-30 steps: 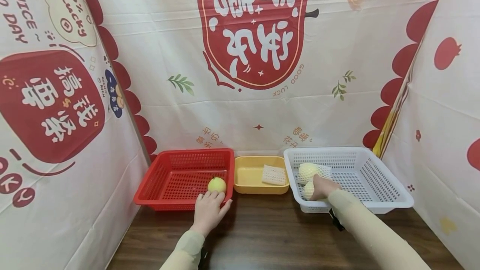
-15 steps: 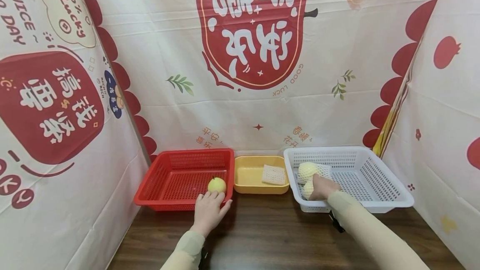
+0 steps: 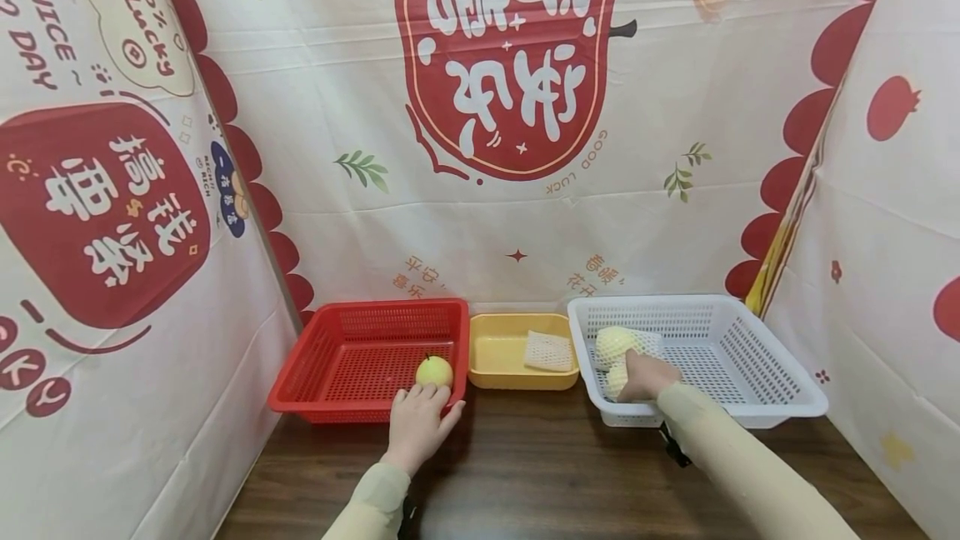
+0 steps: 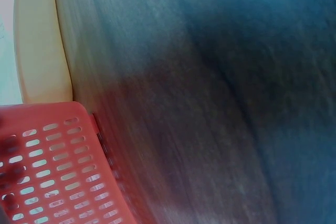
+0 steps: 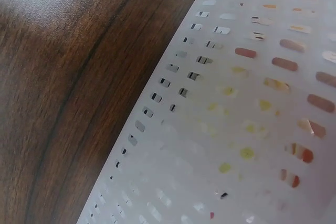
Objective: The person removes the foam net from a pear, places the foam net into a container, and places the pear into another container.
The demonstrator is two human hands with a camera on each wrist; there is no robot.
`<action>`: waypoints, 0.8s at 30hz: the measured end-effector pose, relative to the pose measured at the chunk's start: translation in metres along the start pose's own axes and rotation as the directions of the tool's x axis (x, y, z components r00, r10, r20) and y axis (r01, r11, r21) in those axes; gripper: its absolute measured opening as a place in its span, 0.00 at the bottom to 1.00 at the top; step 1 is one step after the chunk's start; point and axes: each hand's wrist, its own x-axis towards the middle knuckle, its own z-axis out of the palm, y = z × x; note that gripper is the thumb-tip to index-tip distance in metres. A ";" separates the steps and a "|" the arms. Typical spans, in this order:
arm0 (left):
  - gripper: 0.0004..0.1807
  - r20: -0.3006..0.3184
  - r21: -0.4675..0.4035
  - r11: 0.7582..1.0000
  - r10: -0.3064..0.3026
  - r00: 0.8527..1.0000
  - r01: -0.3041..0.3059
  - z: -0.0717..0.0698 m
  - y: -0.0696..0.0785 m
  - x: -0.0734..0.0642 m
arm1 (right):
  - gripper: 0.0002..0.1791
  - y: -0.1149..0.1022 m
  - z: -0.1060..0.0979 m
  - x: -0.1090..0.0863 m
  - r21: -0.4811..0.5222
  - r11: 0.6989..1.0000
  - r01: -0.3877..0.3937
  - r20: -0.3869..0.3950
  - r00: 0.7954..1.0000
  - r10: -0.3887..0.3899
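In the head view, a round yellow-green fruit with a dark stem lies in the near right corner of the red basket. My left hand reaches over that basket's front rim, its fingers relaxed at the fruit's near side and its thumb spread outward. On the right, my right hand reaches into the white basket and grips a fruit in a white foam net; its fingertips are hidden. Behind this lies another netted fruit. In the right wrist view, yellow shows through the white basket's slots.
Between the baskets stands a yellow tray holding a loose foam net. All three containers stand in a row on a dark wooden table. Printed cloth hangs close behind them and along both sides.
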 end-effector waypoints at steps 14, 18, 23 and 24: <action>0.17 0.011 -0.025 1.000 -0.013 1.000 0.013 0.000 0.001 -0.001 | 0.46 0.001 -0.010 -0.006 -0.026 1.000 0.009 0.004 1.000 -0.009; 0.16 0.012 -0.026 1.000 -0.008 1.000 0.009 -0.001 0.002 -0.001 | 0.49 0.001 -0.013 -0.006 -0.036 0.999 0.002 0.008 1.000 -0.001; 0.19 0.020 -0.019 1.000 -0.006 1.000 0.006 -0.004 0.002 0.000 | 0.52 0.000 -0.017 -0.005 -0.029 1.000 -0.002 0.010 1.000 0.003; 0.20 0.024 -0.018 1.000 -0.007 1.000 0.007 -0.004 0.002 0.000 | 0.52 0.000 -0.017 -0.006 -0.027 1.000 -0.002 0.010 1.000 0.003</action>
